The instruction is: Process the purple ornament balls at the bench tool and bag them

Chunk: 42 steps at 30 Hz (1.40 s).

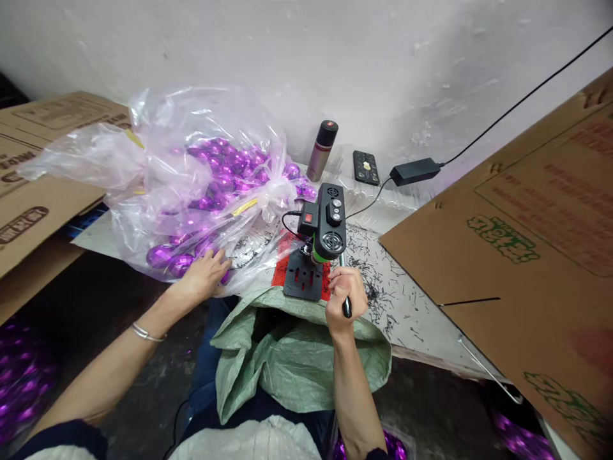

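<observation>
My left hand (205,275) lies with fingers spread at the open edge of a clear plastic bag (167,166), touching shiny purple baubles (181,264). My right hand (347,297) is wrapped round a black-handled tool (347,308); a thin shaft shows above the fist, and its tip is hidden. Just beyond that hand stands a black device (332,220) with round grilles, knobs and a red switch. Its slotted black base plate (302,281) sits on a red mat (281,268). A green woven sack (297,364) hangs open at the table edge, over my lap.
Small black bits litter the table (407,294). A flask (322,150), a phone (366,167) and a power adapter (415,171) sit toward the wall. Cardboard boxes (517,236) flank both sides. More purple baubles (23,383) lie below on the left.
</observation>
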### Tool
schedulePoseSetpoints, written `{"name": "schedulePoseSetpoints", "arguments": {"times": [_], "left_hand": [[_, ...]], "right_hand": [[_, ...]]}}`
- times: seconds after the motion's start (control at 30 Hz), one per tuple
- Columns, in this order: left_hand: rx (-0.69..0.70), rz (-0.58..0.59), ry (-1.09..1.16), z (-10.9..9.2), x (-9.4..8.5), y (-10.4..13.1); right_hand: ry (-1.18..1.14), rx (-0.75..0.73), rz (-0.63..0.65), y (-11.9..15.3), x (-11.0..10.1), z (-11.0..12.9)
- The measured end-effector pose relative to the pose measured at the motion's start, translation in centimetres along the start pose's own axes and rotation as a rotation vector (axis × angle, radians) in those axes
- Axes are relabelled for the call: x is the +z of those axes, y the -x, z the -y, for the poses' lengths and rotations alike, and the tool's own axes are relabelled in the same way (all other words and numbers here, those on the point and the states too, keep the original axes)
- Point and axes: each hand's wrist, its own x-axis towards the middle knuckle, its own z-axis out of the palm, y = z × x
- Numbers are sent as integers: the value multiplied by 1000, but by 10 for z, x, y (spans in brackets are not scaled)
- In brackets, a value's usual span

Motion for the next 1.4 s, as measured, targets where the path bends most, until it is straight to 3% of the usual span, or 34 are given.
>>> {"name": "schedulePoseSetpoints", "arguments": {"times": [0.13, 0.33, 0.5, 0.67, 0.9, 1.03, 1.2, 1.3, 1.4], "left_hand": [[38, 11, 12, 11, 2, -2], [6, 42, -130, 1, -11, -10], [-31, -134, -163, -3, -23, -6], [36, -292, -7, -5, -27, 2], [119, -196, 233, 11, -48, -1], [106, -253, 414, 26, -53, -11], [14, -409, 201, 22, -60, -14], [57, -496, 144, 15, -69, -9], [86, -505, 171, 16, -73, -8]], "right_hand": [[14, -12, -12, 0, 1, -1], [-61, -24, 4, 1, 1, -2], [-38, -32, 2, 0, 0, -2], [-34, -15, 6, 2, 0, -2], [-34, -25, 15, 3, -1, -4], [-23, -24, 12, 3, -1, -4], [-37, -19, 13, 4, 0, -4], [-33, -22, 10, 4, 0, -4], [-27, -24, 12, 5, -1, -4]]}}
